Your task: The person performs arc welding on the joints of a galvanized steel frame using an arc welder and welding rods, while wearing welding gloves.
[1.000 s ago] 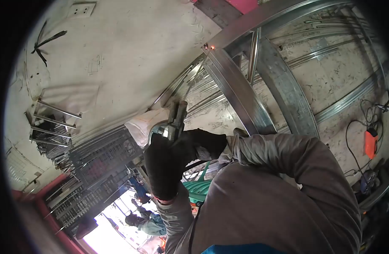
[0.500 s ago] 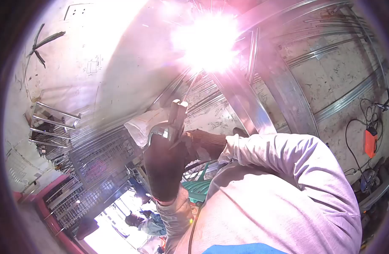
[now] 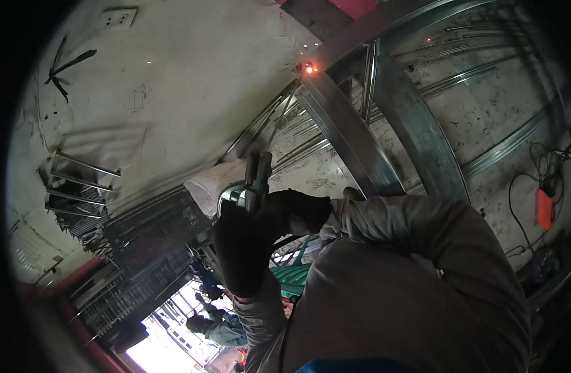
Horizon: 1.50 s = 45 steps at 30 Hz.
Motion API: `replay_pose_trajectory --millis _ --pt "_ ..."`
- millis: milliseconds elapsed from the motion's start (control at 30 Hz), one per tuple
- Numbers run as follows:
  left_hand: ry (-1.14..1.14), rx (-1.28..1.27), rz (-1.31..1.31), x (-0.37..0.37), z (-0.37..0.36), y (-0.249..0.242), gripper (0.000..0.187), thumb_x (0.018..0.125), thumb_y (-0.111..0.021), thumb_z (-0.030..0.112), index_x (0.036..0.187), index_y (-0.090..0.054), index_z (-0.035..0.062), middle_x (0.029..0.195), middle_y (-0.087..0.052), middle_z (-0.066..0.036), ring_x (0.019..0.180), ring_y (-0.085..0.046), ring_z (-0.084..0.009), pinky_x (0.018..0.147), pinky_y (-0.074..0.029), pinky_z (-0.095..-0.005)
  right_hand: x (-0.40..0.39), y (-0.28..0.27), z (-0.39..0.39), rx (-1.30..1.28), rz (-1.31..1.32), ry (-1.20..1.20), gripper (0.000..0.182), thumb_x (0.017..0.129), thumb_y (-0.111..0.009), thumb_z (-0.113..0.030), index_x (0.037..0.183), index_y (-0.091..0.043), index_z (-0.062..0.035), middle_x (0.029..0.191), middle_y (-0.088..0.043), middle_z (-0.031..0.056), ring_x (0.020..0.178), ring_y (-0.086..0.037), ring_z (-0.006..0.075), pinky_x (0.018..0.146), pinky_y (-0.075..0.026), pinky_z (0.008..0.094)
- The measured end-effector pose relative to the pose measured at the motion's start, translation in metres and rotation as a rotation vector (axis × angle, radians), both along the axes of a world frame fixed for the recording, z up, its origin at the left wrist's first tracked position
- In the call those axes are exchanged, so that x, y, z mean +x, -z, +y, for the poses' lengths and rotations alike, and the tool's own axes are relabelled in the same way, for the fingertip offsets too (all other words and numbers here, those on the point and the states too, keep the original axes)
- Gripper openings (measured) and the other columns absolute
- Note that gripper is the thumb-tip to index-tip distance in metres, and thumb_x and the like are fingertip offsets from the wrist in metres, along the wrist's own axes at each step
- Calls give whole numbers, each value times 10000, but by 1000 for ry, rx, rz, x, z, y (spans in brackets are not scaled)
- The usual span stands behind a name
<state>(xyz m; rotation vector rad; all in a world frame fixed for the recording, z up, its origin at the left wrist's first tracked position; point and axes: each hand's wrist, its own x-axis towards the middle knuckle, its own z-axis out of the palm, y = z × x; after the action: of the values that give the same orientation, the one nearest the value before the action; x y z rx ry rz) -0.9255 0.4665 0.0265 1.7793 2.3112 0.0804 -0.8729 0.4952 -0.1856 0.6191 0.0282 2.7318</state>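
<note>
Dark gloves cover both hands. My left hand (image 3: 239, 248) is closed round a metal electrode holder (image 3: 255, 180), which points up the view. A thin rod (image 3: 282, 117) runs from it towards the frame's corner. My right hand (image 3: 300, 211) rests against the left hand and the holder from the right; its fingertips are hidden in shadow. An orange-hot spot (image 3: 309, 69) glows at the upper end of a wide metal bar (image 3: 351, 127). This bar meets other metal bars there, and a curved metal strip (image 3: 422, 124) lies right of it.
Thin metal rods (image 3: 465, 76) lie at upper right. An orange object (image 3: 544, 209) with cables is at far right. Metal racks (image 3: 80, 180) stand at left. A green chair-like object (image 3: 290, 278) is below my hands. A person (image 3: 226, 329) is at lower left.
The blinding white-pink arc has gone out, leaving a small orange glow and a few sparks, and the whole view is darker. My hands have barely moved.
</note>
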Motion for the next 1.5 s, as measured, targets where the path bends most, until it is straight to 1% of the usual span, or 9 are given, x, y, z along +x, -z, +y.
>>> replay_pose_trajectory --millis 267,467,567,600,767,1067,1167,1367,1500 --pt "-104 180 -150 15 14 0 263 825 -787 165 870 -590 -3 703 -593 -157 651 -610 -341 585 -458 -409 -11 5 -2 -81 127 -72 360 1088 -472 -160 1351 -544 75 1274 -656 195 1183 -675 284 1028 -563 416" --pt "-3 212 -44 15 16 0 300 780 -831 197 811 -592 18 658 -595 -150 613 -622 -350 554 -468 -417 -1 -14 7 134 296 376 322 1062 -531 -165 1291 -580 56 1225 -673 181 1103 -696 268 969 -584 399" --pt "96 165 21 4 15 2 312 762 -835 195 808 -583 18 676 -581 -160 636 -611 -375 558 -453 -438 24 -29 23 666 -303 346 320 1032 -594 -174 1258 -605 52 1207 -682 176 1085 -696 264 958 -574 419" --pt "129 118 24 2 16 3 312 750 -832 187 799 -575 18 685 -574 -167 645 -603 -387 554 -440 -447 5 -16 11 139 11 106 328 1038 -586 -181 1264 -599 56 1213 -683 168 1084 -692 264 965 -565 425" --pt "155 139 52 3 16 3 284 764 -819 171 788 -579 20 671 -568 -166 626 -591 -388 548 -438 -444 -1 -4 0 -43 -84 -74 333 1039 -584 -188 1256 -597 64 1197 -680 161 1078 -686 259 943 -560 413" --pt "114 186 0 3 16 3 283 768 -816 175 793 -580 23 658 -562 -178 608 -576 -395 535 -423 -452 0 -11 2 -87 -37 -58 322 1068 -529 -194 1250 -596 64 1136 -679 147 1035 -694 231 931 -569 416" --pt "-61 -36 -100 6 8 -2 304 929 -682 121 1175 -615 -44 980 -659 -149 831 -641 -250 708 -503 -358 -14 13 -10 -65 -60 -48 307 1075 -518 -194 1247 -600 46 1110 -680 128 1010 -699 215 912 -579 400" --pt "-237 21 -323 18 23 -2 206 974 -656 117 1143 -649 1 876 -675 -64 722 -622 -108 608 -483 -283 9 -15 4 63 -181 -19 259 1084 -508 -206 1230 -617 -21 1045 -688 73 938 -713 183 870 -602 374" --pt "267 31 186 6 23 -5 214 959 -672 124 1136 -667 6 881 -732 -106 697 -660 -122 586 -494 -287 -2 -1 -2 -72 -107 -97 291 1072 -535 -227 1263 -610 -22 1130 -686 90 997 -704 218 927 -582 410"
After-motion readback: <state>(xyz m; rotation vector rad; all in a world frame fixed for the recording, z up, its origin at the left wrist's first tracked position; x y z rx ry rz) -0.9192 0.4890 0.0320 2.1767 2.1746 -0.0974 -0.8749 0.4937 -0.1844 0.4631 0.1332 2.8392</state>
